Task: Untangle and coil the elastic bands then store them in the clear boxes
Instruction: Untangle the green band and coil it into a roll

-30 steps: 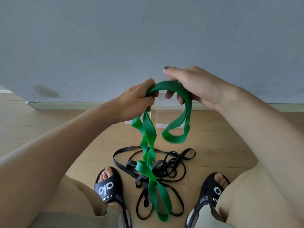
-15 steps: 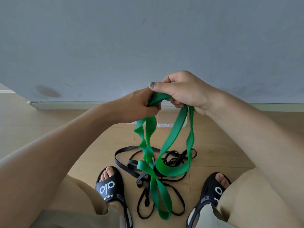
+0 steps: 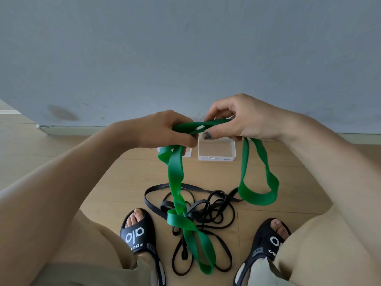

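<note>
Both hands hold a wide green elastic band (image 3: 175, 178) up in front of me. My left hand (image 3: 165, 129) pinches one gathered part and my right hand (image 3: 241, 118) grips the strand that runs between them. One green loop (image 3: 258, 193) hangs from the right hand. A long green tail drops from the left hand into a tangle of thin black bands (image 3: 206, 207) on the floor between my feet. Two clear boxes stand by the wall, the right one (image 3: 216, 156) open and empty, the left one (image 3: 188, 154) mostly hidden behind my left hand.
I sit facing a grey wall (image 3: 185, 58) with a pale skirting strip. The floor (image 3: 127, 174) is light wood. My feet in black slides (image 3: 138, 234) (image 3: 270, 242) flank the black tangle, and my knees fill the lower corners.
My right hand has turned and moved right, spreading the green band between both hands. The hanging loop swung out to the right, off the black tangle.
</note>
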`<state>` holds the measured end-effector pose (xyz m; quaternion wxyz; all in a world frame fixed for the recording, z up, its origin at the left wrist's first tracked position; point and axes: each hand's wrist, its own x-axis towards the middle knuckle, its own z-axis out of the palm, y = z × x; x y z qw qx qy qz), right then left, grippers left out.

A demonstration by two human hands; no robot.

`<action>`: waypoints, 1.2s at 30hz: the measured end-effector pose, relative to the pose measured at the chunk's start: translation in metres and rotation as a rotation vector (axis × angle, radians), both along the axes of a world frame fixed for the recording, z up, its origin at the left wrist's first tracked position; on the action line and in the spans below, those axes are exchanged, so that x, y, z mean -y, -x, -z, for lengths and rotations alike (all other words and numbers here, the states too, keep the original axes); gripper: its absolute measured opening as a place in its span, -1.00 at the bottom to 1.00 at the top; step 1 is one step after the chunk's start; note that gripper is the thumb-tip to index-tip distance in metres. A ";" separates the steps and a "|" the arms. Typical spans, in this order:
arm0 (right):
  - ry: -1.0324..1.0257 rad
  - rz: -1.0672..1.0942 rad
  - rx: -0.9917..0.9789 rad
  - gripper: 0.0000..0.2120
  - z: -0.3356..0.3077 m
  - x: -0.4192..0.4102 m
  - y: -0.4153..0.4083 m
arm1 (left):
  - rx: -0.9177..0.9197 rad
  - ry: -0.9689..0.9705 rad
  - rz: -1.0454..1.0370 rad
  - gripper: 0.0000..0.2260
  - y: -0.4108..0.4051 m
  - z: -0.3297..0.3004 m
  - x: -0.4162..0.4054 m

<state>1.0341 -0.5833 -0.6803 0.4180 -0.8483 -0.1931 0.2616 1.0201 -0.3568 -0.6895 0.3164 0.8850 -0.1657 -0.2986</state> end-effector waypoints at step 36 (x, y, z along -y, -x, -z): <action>-0.621 0.502 -0.300 -0.80 0.005 -0.016 0.001 | 0.151 0.047 -0.266 -0.93 0.004 0.028 0.034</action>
